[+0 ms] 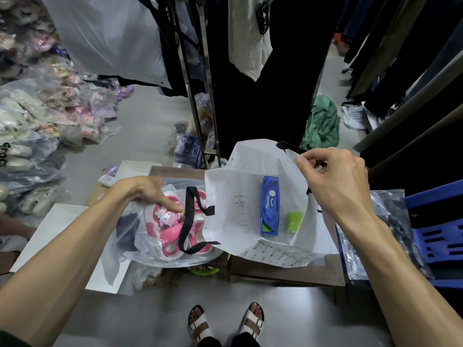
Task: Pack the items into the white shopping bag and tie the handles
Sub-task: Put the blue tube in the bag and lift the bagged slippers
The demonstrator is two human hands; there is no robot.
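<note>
Fingers of the right hand [335, 179] pinch the white shopping bag [250, 196] rim open; the left hand [155, 194] grips the bagged pink sandals [172, 226] (mid-packing). Next: slide them inside.

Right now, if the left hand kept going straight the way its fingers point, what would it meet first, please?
The left hand already rests on the clear packet of pink sandals. Going on rightward, it would probably first meet the black handle, then the white shopping bag; depth is unclear.
</note>
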